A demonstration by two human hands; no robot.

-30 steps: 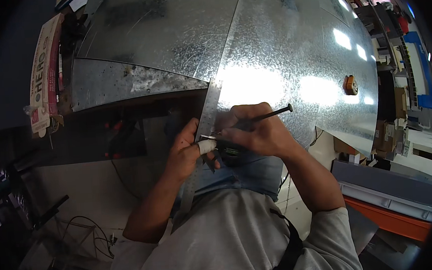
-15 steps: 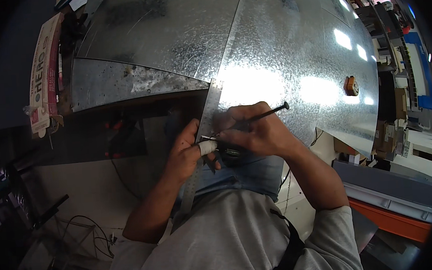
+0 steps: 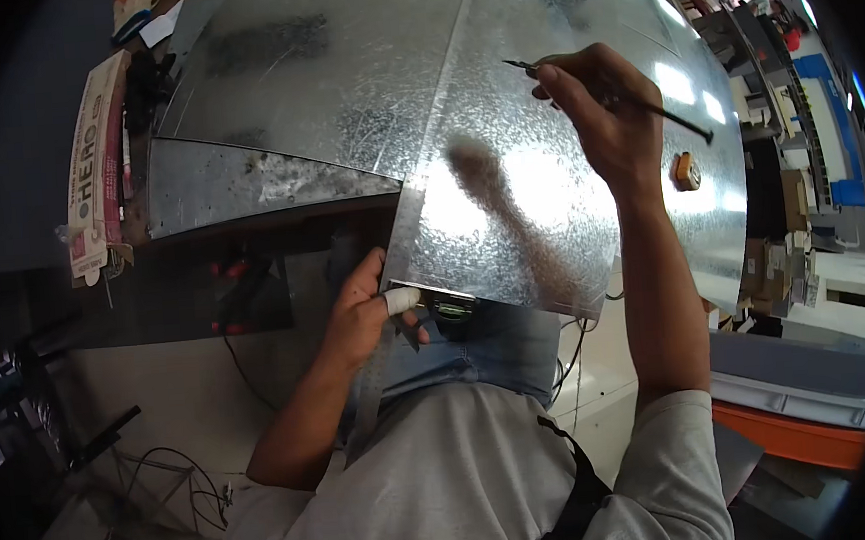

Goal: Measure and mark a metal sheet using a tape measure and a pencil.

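A long steel ruler (image 3: 410,211) lies along the left side of a shiny galvanised metal sheet (image 3: 512,254), and its near end sticks out past the sheet's front edge toward my body. My left hand (image 3: 357,315), one digit wrapped in white tape, is closed around the ruler at that front corner; some fingers are hidden beneath. Above the sheet, farther off, my right hand (image 3: 614,117) pinches a thin black scriber (image 3: 685,124). Its pointed tip aims left and its knobbed end sticks out to the right. The hand's reflection shows on the metal.
An orange-and-black tape measure (image 3: 686,172) rests on the sheet at the right. Another metal sheet (image 3: 309,88) lies to the left, beside a long cardboard box (image 3: 96,163). A dark object with a greenish part (image 3: 450,309) sits under the front edge. Shelves and boxes line the right.
My right hand has moved from the front edge beside my left hand up and rightward over the sheet, carrying the scriber. My left hand stays at the ruler. The view has shifted slightly.
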